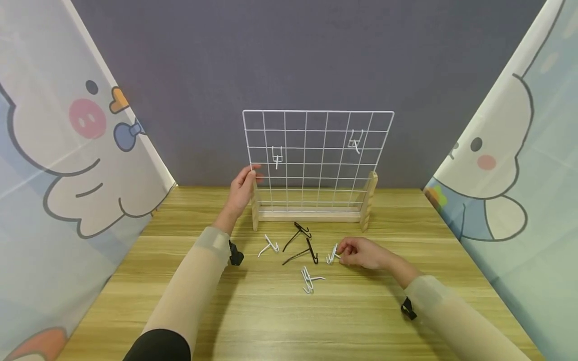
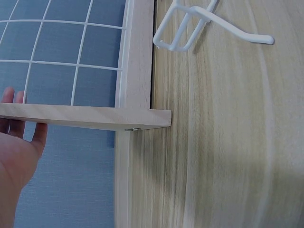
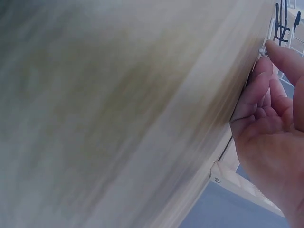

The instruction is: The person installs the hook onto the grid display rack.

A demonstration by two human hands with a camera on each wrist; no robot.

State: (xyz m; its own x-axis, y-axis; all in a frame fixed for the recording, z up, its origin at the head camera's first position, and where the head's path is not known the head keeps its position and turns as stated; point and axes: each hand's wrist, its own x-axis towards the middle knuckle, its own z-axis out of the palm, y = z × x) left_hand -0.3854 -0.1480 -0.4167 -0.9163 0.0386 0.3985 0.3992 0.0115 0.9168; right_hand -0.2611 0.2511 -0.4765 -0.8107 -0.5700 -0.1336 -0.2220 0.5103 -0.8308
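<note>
A white wire grid rack (image 1: 313, 163) stands upright in a wooden base (image 1: 311, 216). At its left side, my left hand (image 1: 241, 190) holds the wooden side post (image 2: 80, 116), with fingers behind it and the thumb against its near edge. My right hand (image 1: 367, 253) pinches a white wire hook (image 1: 332, 254) between thumb and fingertips, low over the table. In the right wrist view the fingers (image 3: 259, 90) hide most of that hook. Two white hooks, a left one (image 1: 277, 158) and a right one (image 1: 355, 142), hang on the grid.
Two black hooks (image 1: 300, 235) lie on the wooden table (image 1: 280, 326) before the base. Near them lie a white hook (image 1: 268, 245) at left and another white hook (image 1: 308, 280) in front. A grey wall (image 1: 316, 55) rises behind; printed cloths flank both sides.
</note>
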